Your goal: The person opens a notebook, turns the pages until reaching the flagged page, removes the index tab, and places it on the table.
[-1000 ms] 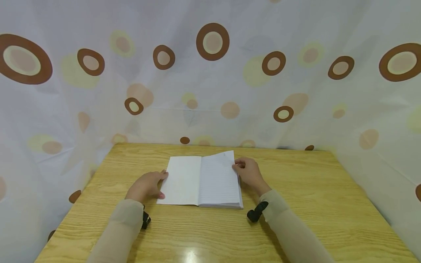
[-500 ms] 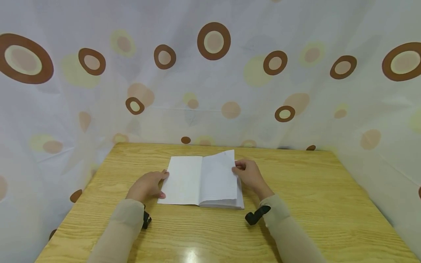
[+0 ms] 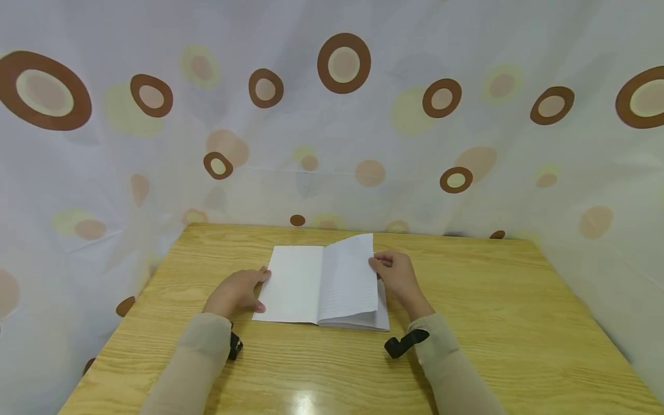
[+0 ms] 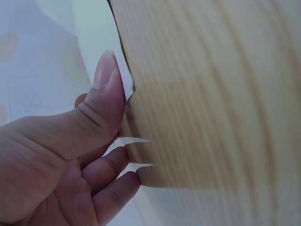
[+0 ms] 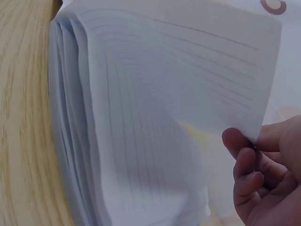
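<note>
An open notebook [image 3: 293, 285] lies on the wooden table, its left side blank white and its right side ruled. At its left edge my left hand [image 3: 236, 293] rests, thumb on the white sheet near the lower corner and a fingertip at the edge higher up. The left wrist view shows that thumb [image 4: 106, 89] flat on the sheet, other fingers loosely bent below it. With thumb and finger my right hand [image 3: 398, 275] pinches the outer edge of a lined page [image 5: 225, 70], which curves up off the stack of pages [image 5: 75, 122] beneath.
The wooden table [image 3: 493, 311] extends around the notebook on all sides. Behind it and along both sides hangs a pale curtain [image 3: 332, 132] with brown and peach spots. A black strap-like device [image 3: 406, 344] sits on the right wrist, another [image 3: 235, 344] on the left.
The lined page has risen further off the stack at its right side, opening a gap below it. My right hand keeps its pinch. The left hand stays at the notebook's left edge.
</note>
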Demonstrator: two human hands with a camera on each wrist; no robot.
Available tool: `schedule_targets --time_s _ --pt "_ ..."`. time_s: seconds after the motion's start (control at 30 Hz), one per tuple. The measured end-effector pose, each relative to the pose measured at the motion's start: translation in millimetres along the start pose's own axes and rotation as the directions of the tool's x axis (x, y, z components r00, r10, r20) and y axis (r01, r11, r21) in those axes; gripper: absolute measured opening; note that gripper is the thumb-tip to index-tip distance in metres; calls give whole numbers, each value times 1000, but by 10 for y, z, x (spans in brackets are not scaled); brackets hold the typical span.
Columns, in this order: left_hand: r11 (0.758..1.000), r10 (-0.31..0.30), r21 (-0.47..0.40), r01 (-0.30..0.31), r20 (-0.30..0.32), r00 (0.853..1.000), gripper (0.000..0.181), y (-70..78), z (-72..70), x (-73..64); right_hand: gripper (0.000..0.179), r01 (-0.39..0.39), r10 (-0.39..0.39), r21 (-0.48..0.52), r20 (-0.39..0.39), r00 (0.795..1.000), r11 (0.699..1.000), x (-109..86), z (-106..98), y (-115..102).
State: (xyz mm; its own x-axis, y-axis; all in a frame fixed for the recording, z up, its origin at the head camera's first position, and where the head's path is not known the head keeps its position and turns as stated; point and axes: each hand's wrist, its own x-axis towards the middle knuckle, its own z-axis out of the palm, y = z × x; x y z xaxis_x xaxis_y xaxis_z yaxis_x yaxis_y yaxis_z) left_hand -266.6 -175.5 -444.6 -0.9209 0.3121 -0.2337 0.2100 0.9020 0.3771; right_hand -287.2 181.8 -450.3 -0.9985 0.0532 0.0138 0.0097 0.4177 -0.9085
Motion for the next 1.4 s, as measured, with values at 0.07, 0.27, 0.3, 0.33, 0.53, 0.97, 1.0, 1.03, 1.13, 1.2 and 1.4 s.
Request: schedule_targets --time_s 0.07,0.27,0.3,0.33,0.53,0.97,1.0,1.03,1.13,1.2,1.4 --pt "1000 4 2 -4 3 1000 87 9 4 7 30 3 -3 12 7 1000 1000 -15 -12 -22" --pt "1000 8 11 -8 3 1000 88 1 8 38 39 21 -29 85 101 994 996 -80 -71 -125" --pt "1000 11 15 -11 3 1000 89 1 4 42 41 21 -32 94 120 992 995 -89 -78 -143" --pt "1000 16 22 -16 3 1000 89 -4 3 51 42 22 -35 96 136 990 995 -96 -83 -159" --pt "999 21 39 -21 0 1000 89 -18 -18 72 41 25 -43 113 164 985 993 -123 -72 -230" --pt "1000 15 19 -15 29 999 87 0 -56 25 26 -33 6 243 113 994 969 -139 58 -242" --pt "1000 19 19 -20 30 999 87 -1 -54 23 26 -38 12 253 107 994 967 -143 69 -246" --pt "1000 22 17 -23 30 999 86 -4 -53 21 27 -45 19 264 101 995 963 -147 80 -250" --pt "1000 26 3 -26 33 999 86 2 -51 11 27 -54 30 298 85 996 953 -151 112 -254" --pt "1000 26 0 -26 33 999 86 2 -48 3 28 -50 19 323 97 995 945 -153 136 -255" --pt "1000 9 -19 -8 37 999 86 -20 -34 4 32 -10 -50 359 159 986 933 -194 236 -280"
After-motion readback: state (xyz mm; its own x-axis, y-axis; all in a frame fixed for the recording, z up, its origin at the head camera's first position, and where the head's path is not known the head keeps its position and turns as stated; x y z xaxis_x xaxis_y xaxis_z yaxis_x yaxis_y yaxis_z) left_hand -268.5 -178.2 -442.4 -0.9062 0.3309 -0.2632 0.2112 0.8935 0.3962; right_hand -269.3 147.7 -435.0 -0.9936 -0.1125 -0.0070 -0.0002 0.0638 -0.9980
